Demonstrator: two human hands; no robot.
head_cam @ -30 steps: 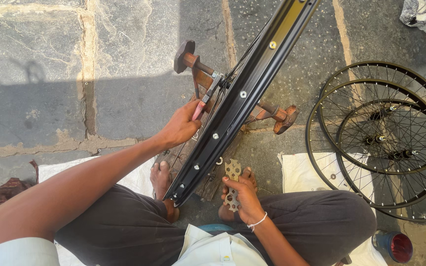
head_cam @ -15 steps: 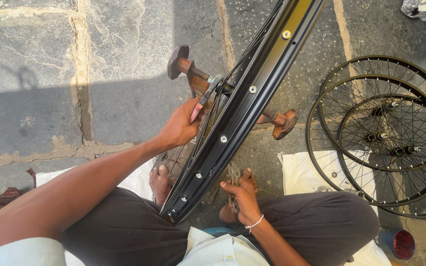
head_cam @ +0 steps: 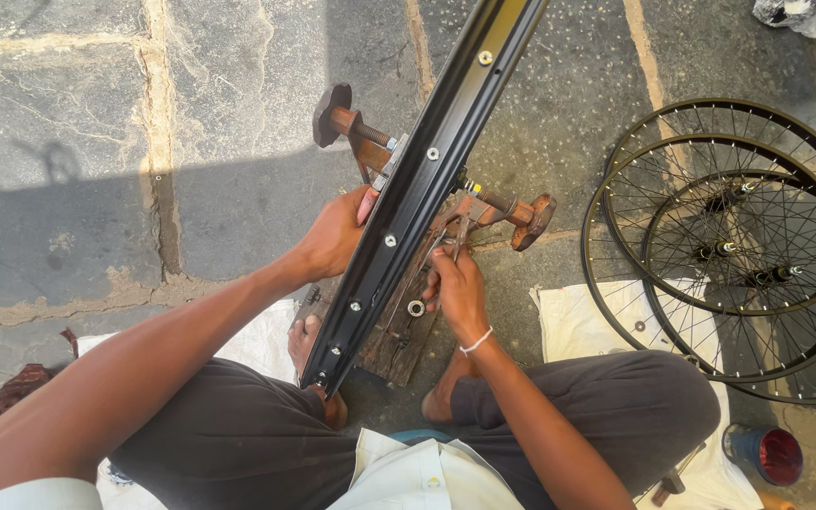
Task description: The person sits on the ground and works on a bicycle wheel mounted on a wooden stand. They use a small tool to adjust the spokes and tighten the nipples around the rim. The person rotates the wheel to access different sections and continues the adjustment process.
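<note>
Steadying black wheel rim [head_cam: 424, 179] in rusty truing stand [head_cam: 370, 142] on stone floor, left hand [head_cam: 332, 236] grasps rim edge, right hand [head_cam: 455, 288] clenched on a thin metal tool [head_cam: 461, 236], spare wheels [head_cam: 729, 246] right.

The wheel rim [head_cam: 427, 179] stood on edge in the truing stand [head_cam: 512, 206], running from the person's lap away up the floor [head_cam: 77, 170]. The left hand [head_cam: 332, 236] lay on its left side, the right hand [head_cam: 455, 288] on its right, over a plank [head_cam: 399, 335]. Stacked spoked wheels [head_cam: 739, 246] lay to the right, a small can [head_cam: 765, 453] in front of them.
</note>
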